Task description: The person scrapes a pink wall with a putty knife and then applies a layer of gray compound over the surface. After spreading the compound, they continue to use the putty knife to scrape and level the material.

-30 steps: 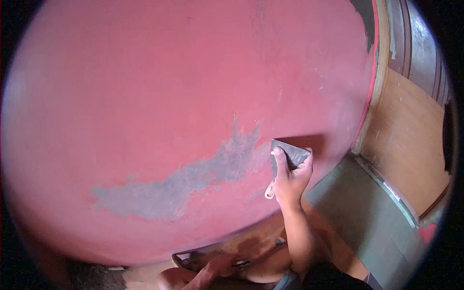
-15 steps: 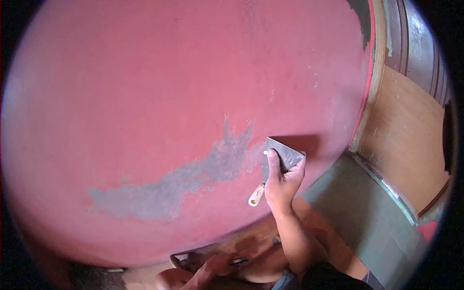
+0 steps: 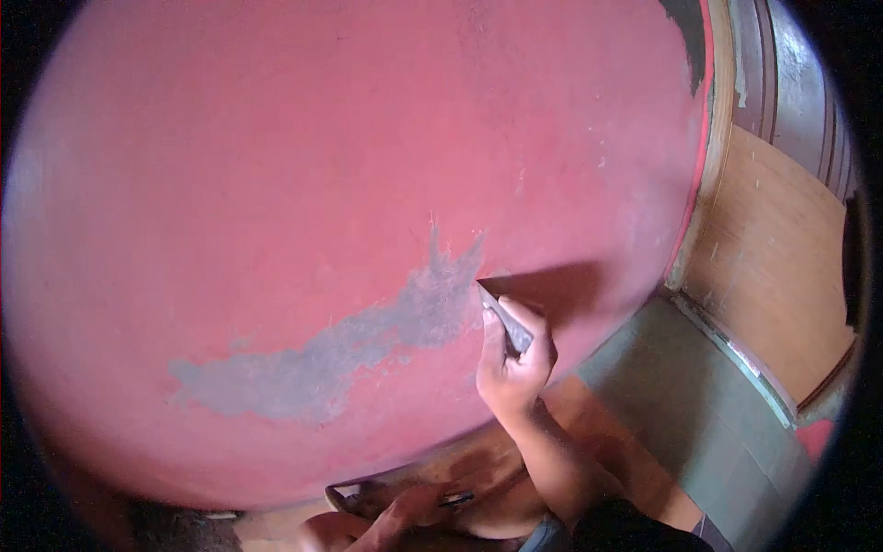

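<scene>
My right hand (image 3: 517, 359) is closed around a metal putty knife (image 3: 506, 322), thumb along the near side of the blade. The blade is seen nearly edge-on, and its tip is at the right end of a grey patch (image 3: 322, 368) on the red-painted wall (image 3: 276, 184). The handle is hidden behind the hand. Low in the view, in shadow, my left hand (image 3: 418, 506) seems closed near a narrow dark object (image 3: 455, 500) that I cannot make out.
A wooden board (image 3: 773, 258) and a pale wooden edge strip (image 3: 716, 147) stand at the right. Grey-green floor tiles (image 3: 681, 396) lie below them. Another dark bare patch (image 3: 685, 32) shows at the wall's upper right edge.
My right hand has moved left and slightly down with the putty knife. The blade has turned from broadside to nearly edge-on. My left hand has barely moved.
</scene>
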### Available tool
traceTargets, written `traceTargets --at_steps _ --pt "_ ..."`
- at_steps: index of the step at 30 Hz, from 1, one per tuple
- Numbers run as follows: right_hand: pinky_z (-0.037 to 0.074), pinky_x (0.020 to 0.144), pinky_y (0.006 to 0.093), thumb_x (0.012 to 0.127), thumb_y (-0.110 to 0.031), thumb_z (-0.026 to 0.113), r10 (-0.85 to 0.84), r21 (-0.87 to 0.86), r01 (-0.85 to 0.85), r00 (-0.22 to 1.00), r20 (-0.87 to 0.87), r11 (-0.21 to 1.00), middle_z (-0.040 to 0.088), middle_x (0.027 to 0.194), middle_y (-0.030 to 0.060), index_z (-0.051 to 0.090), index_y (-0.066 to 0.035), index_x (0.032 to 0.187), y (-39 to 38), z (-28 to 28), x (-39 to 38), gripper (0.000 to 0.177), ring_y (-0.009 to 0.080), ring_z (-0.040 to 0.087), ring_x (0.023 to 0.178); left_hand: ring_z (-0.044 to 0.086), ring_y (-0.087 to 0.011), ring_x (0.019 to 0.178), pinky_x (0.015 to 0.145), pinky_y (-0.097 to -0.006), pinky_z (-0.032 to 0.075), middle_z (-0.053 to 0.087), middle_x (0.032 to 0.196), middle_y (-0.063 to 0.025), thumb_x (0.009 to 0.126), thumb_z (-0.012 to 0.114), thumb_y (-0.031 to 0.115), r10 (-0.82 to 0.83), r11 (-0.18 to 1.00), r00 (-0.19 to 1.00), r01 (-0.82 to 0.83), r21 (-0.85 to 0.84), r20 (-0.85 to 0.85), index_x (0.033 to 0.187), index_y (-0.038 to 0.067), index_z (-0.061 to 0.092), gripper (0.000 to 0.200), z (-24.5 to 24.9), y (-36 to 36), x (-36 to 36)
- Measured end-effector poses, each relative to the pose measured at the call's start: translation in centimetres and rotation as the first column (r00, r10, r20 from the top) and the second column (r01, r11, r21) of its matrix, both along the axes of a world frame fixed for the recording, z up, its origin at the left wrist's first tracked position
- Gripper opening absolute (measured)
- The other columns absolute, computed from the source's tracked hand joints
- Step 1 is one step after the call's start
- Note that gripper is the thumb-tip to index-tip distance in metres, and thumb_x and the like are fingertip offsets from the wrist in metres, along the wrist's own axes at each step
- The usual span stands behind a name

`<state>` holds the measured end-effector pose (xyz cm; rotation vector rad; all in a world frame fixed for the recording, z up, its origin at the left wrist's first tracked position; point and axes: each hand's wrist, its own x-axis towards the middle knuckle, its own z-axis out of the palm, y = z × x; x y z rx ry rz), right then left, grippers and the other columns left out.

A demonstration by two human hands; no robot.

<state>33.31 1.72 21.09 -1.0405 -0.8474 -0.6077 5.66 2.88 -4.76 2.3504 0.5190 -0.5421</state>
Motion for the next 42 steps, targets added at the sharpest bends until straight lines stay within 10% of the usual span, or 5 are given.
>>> traceTargets --at_steps 2,8,11,17,42 --pt "0.059 0.088 0.0389 0.097 0.005 0.076 -0.039 -0.008 0.039 0.995 0.094 0.999 0.078 0.114 0.0157 0.072 -0.003 0.125 0.3 0.0 -0.3 0.029 0.0306 0.077 0.102 0.071 -0.0413 0.126 0.107 -0.0506 0.056 0.072 0.142 -0.0188 0.097 0.070 0.027 0.033 0.998 0.998 -0.036 -0.051 -0.057 0.161 0.027 0.054 0.066 6.2 -1.0 1.8" --pt "0.055 0.093 0.0433 0.094 0.007 0.072 -0.106 -0.077 0.131 0.959 0.263 0.988 0.076 0.127 0.0161 0.073 -0.008 0.128 0.0 0.2 -1.2 0.038 0.0333 0.074 0.111 0.069 -0.0400 0.130 0.109 -0.0492 0.055 0.071 0.142 -0.0210 0.091 0.069 0.020 -0.081 0.997 0.985 0.082 -0.002 0.155 0.164 0.021 0.050 0.075 -0.7 0.3 -0.3" --pt "0.056 0.092 0.0441 0.089 0.009 0.073 -0.103 -0.097 0.136 0.953 0.284 0.986 0.074 0.129 0.0162 0.074 -0.010 0.129 0.2 -0.2 -1.7 0.044 0.0338 0.073 0.113 0.066 -0.0383 0.135 0.112 -0.0479 0.054 0.070 0.145 -0.0201 0.090 0.069 0.019 -0.019 0.999 0.997 0.016 -0.052 -0.071 0.163 0.020 0.051 0.075 0.7 -0.1 0.5" --pt "0.058 0.092 0.0459 0.084 0.012 0.070 -0.165 -0.098 0.192 0.957 0.237 0.976 0.073 0.126 0.0152 0.074 -0.009 0.125 0.2 0.6 0.8 0.047 0.0364 0.072 0.111 0.069 -0.0395 0.131 0.112 -0.0479 0.054 0.068 0.149 -0.0175 0.091 0.069 0.019 -0.089 0.994 0.970 0.102 -0.045 0.228 0.163 0.021 0.051 0.075 1.8 -0.5 -0.1" --pt "0.055 0.086 0.0447 0.095 0.010 0.063 -0.026 -0.130 0.033 0.998 0.053 0.991 0.069 0.113 0.0168 0.069 -0.003 0.125 -0.5 0.8 0.0 0.033 0.0356 0.067 0.102 0.067 -0.0390 0.133 0.112 -0.0489 0.053 0.070 0.145 -0.0167 0.093 0.071 0.020 0.031 0.995 0.997 -0.024 -0.100 0.075 0.162 0.029 0.055 0.071 2.8 -0.7 0.7"
